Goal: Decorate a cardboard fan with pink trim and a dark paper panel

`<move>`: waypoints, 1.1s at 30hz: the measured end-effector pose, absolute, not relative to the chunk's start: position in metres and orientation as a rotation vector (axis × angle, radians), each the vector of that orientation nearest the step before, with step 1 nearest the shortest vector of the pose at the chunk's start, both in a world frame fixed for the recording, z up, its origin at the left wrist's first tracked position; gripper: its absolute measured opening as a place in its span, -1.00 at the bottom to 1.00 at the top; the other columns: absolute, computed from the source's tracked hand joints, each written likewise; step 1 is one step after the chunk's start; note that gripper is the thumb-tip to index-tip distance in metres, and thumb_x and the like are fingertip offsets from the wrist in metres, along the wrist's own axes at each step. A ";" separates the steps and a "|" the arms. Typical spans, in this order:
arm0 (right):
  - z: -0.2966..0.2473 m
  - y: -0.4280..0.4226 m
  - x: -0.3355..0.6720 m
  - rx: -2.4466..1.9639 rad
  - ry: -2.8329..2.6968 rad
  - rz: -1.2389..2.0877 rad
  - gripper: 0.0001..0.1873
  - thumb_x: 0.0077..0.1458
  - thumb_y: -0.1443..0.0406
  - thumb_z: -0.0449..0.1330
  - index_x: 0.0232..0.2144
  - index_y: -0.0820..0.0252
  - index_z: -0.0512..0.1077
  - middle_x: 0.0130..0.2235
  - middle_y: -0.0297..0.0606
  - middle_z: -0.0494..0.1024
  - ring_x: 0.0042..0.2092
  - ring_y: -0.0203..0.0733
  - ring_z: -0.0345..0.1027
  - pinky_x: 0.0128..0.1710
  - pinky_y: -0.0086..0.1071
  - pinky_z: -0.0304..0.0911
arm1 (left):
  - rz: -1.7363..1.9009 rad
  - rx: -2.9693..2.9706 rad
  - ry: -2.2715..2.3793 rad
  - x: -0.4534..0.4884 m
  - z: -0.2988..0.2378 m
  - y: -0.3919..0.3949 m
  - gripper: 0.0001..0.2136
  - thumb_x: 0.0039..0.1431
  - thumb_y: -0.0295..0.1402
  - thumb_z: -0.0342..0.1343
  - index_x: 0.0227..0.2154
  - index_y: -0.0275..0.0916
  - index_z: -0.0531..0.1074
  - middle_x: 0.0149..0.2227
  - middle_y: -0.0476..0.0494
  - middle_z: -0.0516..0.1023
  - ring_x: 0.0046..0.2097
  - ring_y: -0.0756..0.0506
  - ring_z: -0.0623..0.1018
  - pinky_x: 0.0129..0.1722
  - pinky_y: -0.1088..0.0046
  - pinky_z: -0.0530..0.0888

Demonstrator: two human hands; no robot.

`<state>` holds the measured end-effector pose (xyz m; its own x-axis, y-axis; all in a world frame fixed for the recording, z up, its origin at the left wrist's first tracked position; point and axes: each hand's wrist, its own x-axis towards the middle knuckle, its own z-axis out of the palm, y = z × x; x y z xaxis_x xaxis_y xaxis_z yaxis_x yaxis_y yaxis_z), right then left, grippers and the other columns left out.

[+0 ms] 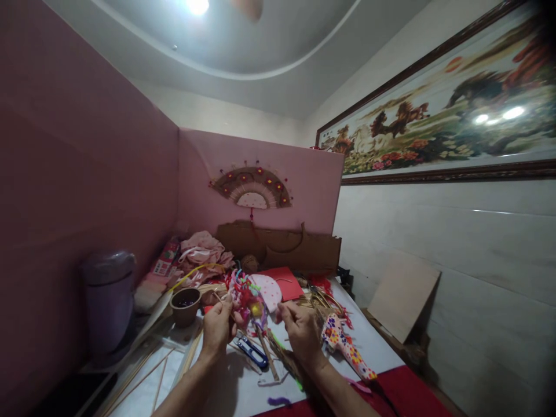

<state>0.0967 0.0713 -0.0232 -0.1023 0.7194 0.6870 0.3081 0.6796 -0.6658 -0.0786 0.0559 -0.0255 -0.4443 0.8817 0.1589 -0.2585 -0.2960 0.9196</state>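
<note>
My left hand (218, 325) is closed in a pinch left of a pile of coloured pipe cleaners (243, 292). A thin brown strand (218, 297), stick or cord, shows at its fingertips. Opposite it, my right hand (299, 330) is also closed, fingers curled together; whatever they grip is hidden or too small to see. Between the hands lie blue thread snips (252, 352) and a flat wooden stick (268, 356). A white dotted half-round piece (267, 291) and red paper (284, 284) lie just beyond. Beside my right hand is a flower-patterned figure (350, 347).
A brown pot (185, 307) stands left of my left hand, near a lidded purple container (108, 307). Crumpled pink cloth (204, 255) and cardboard (304, 255) line the back. A decorated fan (254, 188) hangs on the pink panel. Red cloth (408, 394) covers the front right.
</note>
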 end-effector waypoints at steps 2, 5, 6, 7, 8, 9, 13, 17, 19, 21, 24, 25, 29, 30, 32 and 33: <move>-0.022 0.069 0.096 -0.782 -1.723 0.431 -0.80 0.04 0.31 0.07 -0.52 0.21 0.46 -0.50 -0.27 0.51 -0.43 -0.22 0.36 -0.40 -0.45 0.17 | 1.839 0.890 1.124 -0.077 -0.026 0.055 -0.58 -0.18 0.03 0.15 -0.61 -0.31 0.34 -0.79 -0.01 0.40 -0.84 0.11 0.17 -0.85 0.65 -0.01; -0.024 0.069 0.096 -0.782 -1.732 0.495 -0.85 -0.01 0.35 0.10 -0.52 0.21 0.46 -0.51 -0.29 0.50 -0.43 -0.23 0.35 -0.40 -0.46 0.17 | 1.840 0.891 1.113 -0.075 -0.026 0.054 -0.58 -0.18 0.03 0.15 -0.61 -0.30 0.33 -0.79 -0.02 0.41 -0.84 0.11 0.18 -0.85 0.65 0.01; -0.025 0.069 0.096 -0.801 -1.731 0.515 -0.83 0.01 0.33 0.09 -0.55 0.21 0.44 -0.55 -0.32 0.47 -0.46 -0.25 0.33 -0.43 -0.47 0.15 | 1.838 0.891 1.110 -0.075 -0.026 0.054 -0.58 -0.18 0.03 0.15 -0.61 -0.30 0.33 -0.79 -0.01 0.40 -0.83 0.11 0.17 -0.85 0.65 0.01; -0.026 0.069 0.097 -0.828 -1.730 0.531 -0.80 0.03 0.31 0.09 -0.57 0.21 0.41 -0.59 -0.35 0.43 -0.50 -0.27 0.29 -0.45 -0.48 0.13 | 1.837 0.892 1.108 -0.075 -0.026 0.054 -0.58 -0.18 0.03 0.15 -0.61 -0.30 0.33 -0.80 -0.01 0.39 -0.83 0.11 0.17 -0.85 0.65 0.01; -0.026 0.070 0.097 -0.859 -1.732 0.544 -0.76 0.06 0.28 0.07 -0.59 0.21 0.39 -0.64 -0.38 0.38 -0.54 -0.29 0.25 -0.48 -0.48 0.11 | 1.835 0.892 1.105 -0.074 -0.026 0.054 -0.58 -0.18 0.03 0.15 -0.61 -0.30 0.33 -0.80 0.00 0.39 -0.83 0.11 0.17 -0.85 0.65 0.01; -0.027 0.070 0.097 -0.893 -1.732 0.548 -0.72 0.09 0.25 0.04 -0.60 0.20 0.37 -0.67 -0.40 0.33 -0.58 -0.31 0.21 -0.52 -0.48 0.08 | 1.833 0.893 1.103 -0.074 -0.026 0.054 -0.58 -0.18 0.03 0.15 -0.61 -0.30 0.33 -0.80 0.00 0.39 -0.83 0.11 0.17 -0.85 0.65 0.02; -0.028 0.071 0.097 -0.933 -1.751 0.501 -0.70 0.08 0.22 0.06 -0.62 0.21 0.37 -0.68 -0.39 0.32 -0.58 -0.31 0.19 -0.54 -0.47 0.05 | 1.831 0.897 1.091 -0.074 -0.026 0.054 -0.58 -0.17 0.03 0.15 -0.59 -0.31 0.33 -0.77 -0.02 0.43 -0.84 0.11 0.18 -0.86 0.65 0.02; -0.028 0.071 0.095 -0.846 -1.666 0.581 -0.94 -0.10 0.35 0.20 -0.46 0.21 0.44 -0.51 -0.31 0.47 -0.45 -0.23 0.33 -0.45 -0.45 0.19 | 1.834 0.896 1.095 -0.074 -0.027 0.055 -0.58 -0.18 0.02 0.16 -0.59 -0.31 0.33 -0.78 -0.03 0.43 -0.84 0.11 0.18 -0.86 0.65 0.02; -0.029 0.073 0.094 -0.809 -1.610 0.718 -0.95 -0.11 0.37 0.18 -0.48 0.22 0.44 -0.50 -0.28 0.49 -0.44 -0.20 0.37 -0.46 -0.41 0.25 | 1.835 0.896 1.095 -0.075 -0.028 0.055 -0.58 -0.19 0.03 0.16 -0.60 -0.31 0.33 -0.78 -0.03 0.43 -0.84 0.11 0.18 -0.86 0.65 0.02; -0.029 0.076 0.094 -0.792 -1.529 0.865 -0.93 -0.11 0.33 0.19 -0.51 0.23 0.44 -0.53 -0.27 0.49 -0.47 -0.18 0.39 -0.51 -0.40 0.28 | 1.834 0.895 1.094 -0.075 -0.028 0.055 -0.57 -0.19 0.03 0.16 -0.60 -0.31 0.33 -0.78 -0.04 0.43 -0.84 0.11 0.18 -0.86 0.65 0.01; -0.030 0.081 0.096 -0.783 -1.401 0.977 -0.82 -0.15 0.23 0.24 -0.49 0.26 0.43 -0.55 -0.28 0.48 -0.53 -0.22 0.38 -0.56 -0.40 0.28 | 1.831 0.890 1.093 -0.074 -0.028 0.054 -0.57 -0.21 0.03 0.17 -0.60 -0.31 0.32 -0.79 -0.03 0.42 -0.84 0.11 0.18 -0.86 0.65 0.02; -0.029 0.083 0.097 -0.780 -1.381 0.987 -0.78 -0.16 0.20 0.25 -0.49 0.26 0.43 -0.56 -0.29 0.47 -0.56 -0.25 0.35 -0.57 -0.42 0.26 | 1.831 0.889 1.093 -0.074 -0.028 0.054 -0.57 -0.21 0.03 0.17 -0.61 -0.30 0.32 -0.79 -0.03 0.42 -0.84 0.11 0.18 -0.86 0.65 0.02; -0.029 0.086 0.099 -0.780 -1.392 0.968 -0.71 -0.09 0.11 0.19 -0.48 0.27 0.41 -0.63 -0.37 0.40 -0.68 -0.39 0.16 -0.70 -0.52 0.06 | 1.827 0.894 1.092 -0.073 -0.026 0.053 -0.58 -0.23 0.01 0.19 -0.61 -0.30 0.31 -0.79 -0.03 0.42 -0.84 0.11 0.18 -0.86 0.65 0.03; -0.028 0.086 0.099 -0.786 -1.402 0.957 -0.71 -0.06 0.11 0.17 -0.49 0.26 0.41 -0.66 -0.40 0.36 -0.70 -0.42 0.10 -0.73 -0.54 -0.01 | 1.826 0.897 1.091 -0.073 -0.026 0.053 -0.58 -0.23 0.01 0.19 -0.61 -0.30 0.31 -0.79 -0.03 0.42 -0.84 0.11 0.18 -0.86 0.65 0.03; -0.028 0.085 0.099 -0.806 -1.419 0.926 -0.73 -0.02 0.14 0.14 -0.51 0.26 0.41 -0.73 -0.46 0.26 -0.72 -0.44 0.00 -0.74 -0.55 -0.10 | 1.824 0.902 1.091 -0.073 -0.026 0.053 -0.58 -0.23 0.01 0.19 -0.60 -0.30 0.32 -0.79 -0.03 0.42 -0.84 0.11 0.18 -0.86 0.65 0.03; -0.028 0.083 0.100 -0.817 -1.427 0.906 -0.74 -0.01 0.15 0.13 -0.54 0.25 0.41 -0.75 -0.48 0.22 -0.72 -0.43 -0.02 -0.74 -0.54 -0.11 | 1.824 0.903 1.092 -0.073 -0.027 0.053 -0.58 -0.23 0.02 0.18 -0.60 -0.31 0.32 -0.78 -0.03 0.42 -0.84 0.11 0.18 -0.87 0.65 0.03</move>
<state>0.0999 0.0835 -0.0276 -0.0550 0.8908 0.4511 -0.0296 0.4502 -0.8925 -0.0732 0.0532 -0.0266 -0.4179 0.8930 0.1673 -0.2740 -0.2995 0.9139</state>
